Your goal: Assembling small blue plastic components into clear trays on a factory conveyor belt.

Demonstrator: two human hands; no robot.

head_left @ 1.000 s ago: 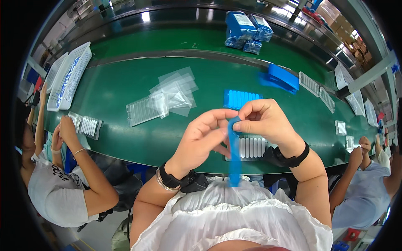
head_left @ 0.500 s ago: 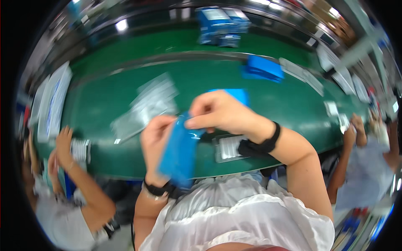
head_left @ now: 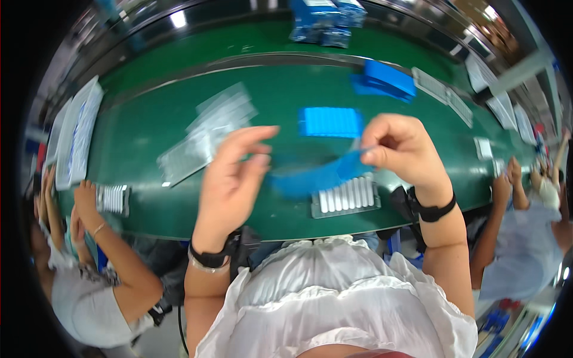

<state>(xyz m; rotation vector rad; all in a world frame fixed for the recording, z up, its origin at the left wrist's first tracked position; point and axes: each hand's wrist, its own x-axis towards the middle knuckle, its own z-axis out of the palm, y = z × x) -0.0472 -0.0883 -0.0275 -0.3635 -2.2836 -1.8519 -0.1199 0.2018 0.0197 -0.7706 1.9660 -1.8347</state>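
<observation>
Between finger and thumb my right hand (head_left: 401, 149) pinches one end of a thin blue plastic piece, maybe a pouch or sheet (head_left: 331, 174). Motion blurs it as it stretches leftward, its other end close to my left hand (head_left: 233, 179). That hand's fingers are apart, with nothing visible in them. Partly beneath the blue piece lies a clear plastic tray (head_left: 319, 210) with several white, tube-like items (head_left: 347, 197) in a row. Just beyond is a ribbed blue rectangular piece (head_left: 330, 122) on the green table (head_left: 274, 218).
Clear plastic bags (head_left: 209, 140) lie left of centre. A folded blue stack (head_left: 389, 79) and clear trays (head_left: 441, 92) sit at the far right. Blue packages (head_left: 322, 21) stand at the back, a white bin (head_left: 83, 131) at left. Co-workers sit on both sides.
My hands have moved apart, the right one going right with the blue piece. My left hand has let go of it. The ribbed blue piece and white items are now more exposed.
</observation>
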